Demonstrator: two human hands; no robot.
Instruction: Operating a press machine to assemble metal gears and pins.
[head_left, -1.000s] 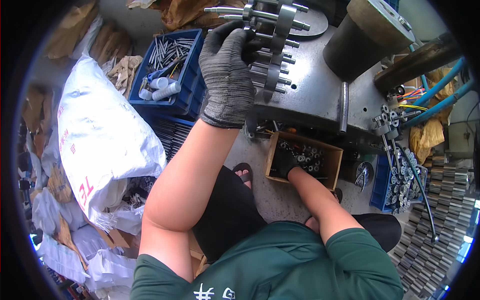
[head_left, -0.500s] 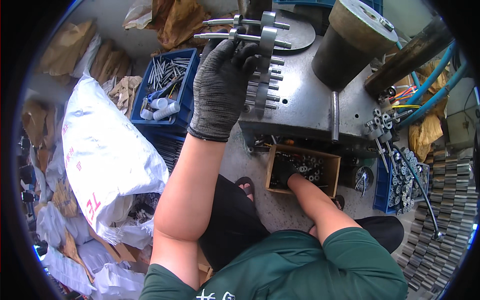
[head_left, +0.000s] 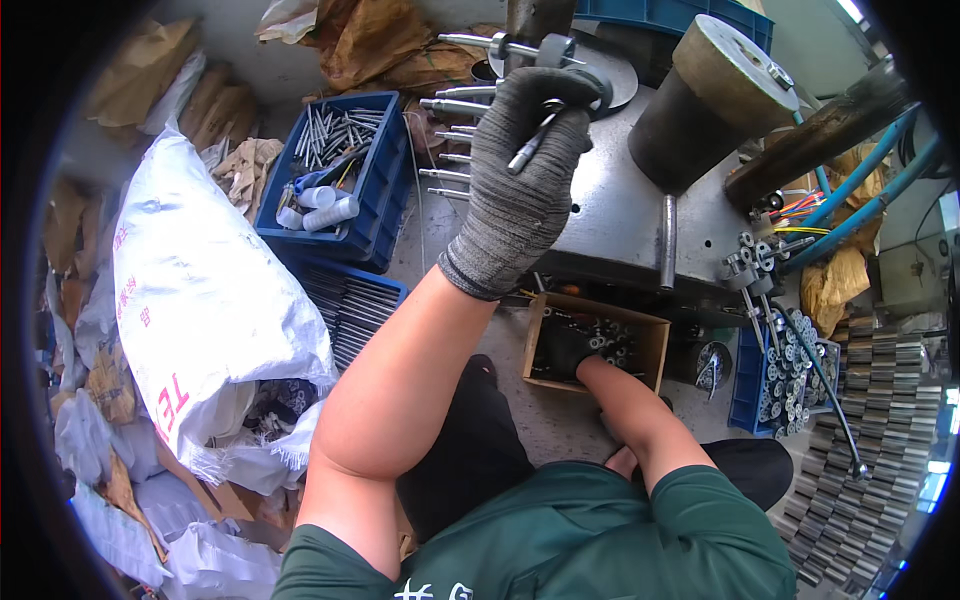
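Note:
My left hand [head_left: 520, 180], in a grey knitted glove, is closed round a metal shaft [head_left: 530, 145], whose thin end slants out between the fingers. A dark disc beside the fingertips seems to belong to this shaft. Just beyond the hand lies another shaft with a collar and a thick disc [head_left: 555, 48]. Several more shafts [head_left: 447, 176] stick out past the left edge of the metal bench, partly hidden by my hand. My right hand [head_left: 565, 350], dark-gloved, reaches into a wooden box [head_left: 655, 350] of small ring-shaped parts; its fingers are hidden there.
A heavy metal cylinder [head_left: 690, 110] stands on the bench [head_left: 620, 215], near a short rod [head_left: 668, 240]. Left are a blue crate [head_left: 385, 215] of pins, a crate of dark rods [head_left: 345, 310] and a white sack [head_left: 215, 320]. Metal pieces [head_left: 860, 440] are stacked at right.
My left hand has moved right and turned, swinging the held shaft away from the row. My right hand stays in the wooden box, and the view has shifted slightly.

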